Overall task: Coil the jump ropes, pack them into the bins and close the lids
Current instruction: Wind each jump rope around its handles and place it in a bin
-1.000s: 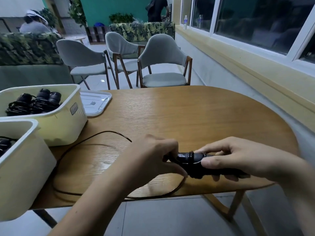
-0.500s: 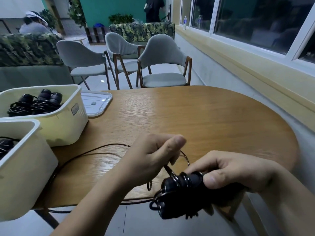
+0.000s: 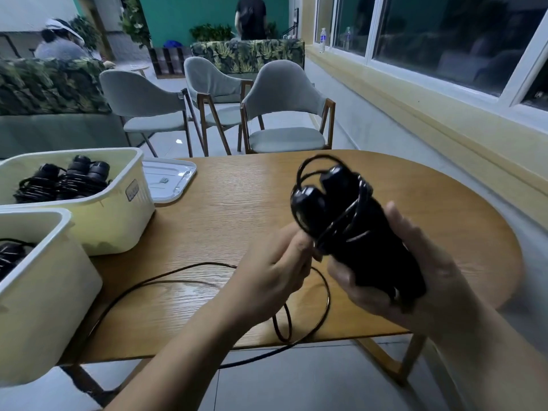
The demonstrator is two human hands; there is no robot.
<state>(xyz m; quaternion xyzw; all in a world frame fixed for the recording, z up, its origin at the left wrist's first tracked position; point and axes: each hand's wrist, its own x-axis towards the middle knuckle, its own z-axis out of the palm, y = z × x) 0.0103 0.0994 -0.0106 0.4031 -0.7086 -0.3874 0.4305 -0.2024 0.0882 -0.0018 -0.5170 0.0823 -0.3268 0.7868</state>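
My right hand [image 3: 415, 268] grips the two black jump rope handles [image 3: 341, 221], raised above the wooden table [image 3: 237, 209] with their caps pointing up and left. A few turns of black cord wrap around the handles. My left hand [image 3: 275, 271] pinches the cord just below the handles. The loose cord [image 3: 166, 275] trails left across the table and loops over its front edge. Two cream bins stand at the left: the far bin [image 3: 118, 215] holds coiled black ropes, the near bin [image 3: 50, 298] shows part of another.
A white lid [image 3: 172, 179] lies flat on the table behind the far bin. Grey chairs [image 3: 284, 114] stand beyond the table's far edge. A wall with a window ledge runs along the right. Two people are far back in the room.
My right hand has lifted the handles off the table's front edge and tilted them upward. My left hand has wound cord around them, and the loose loop on the table has shrunk.
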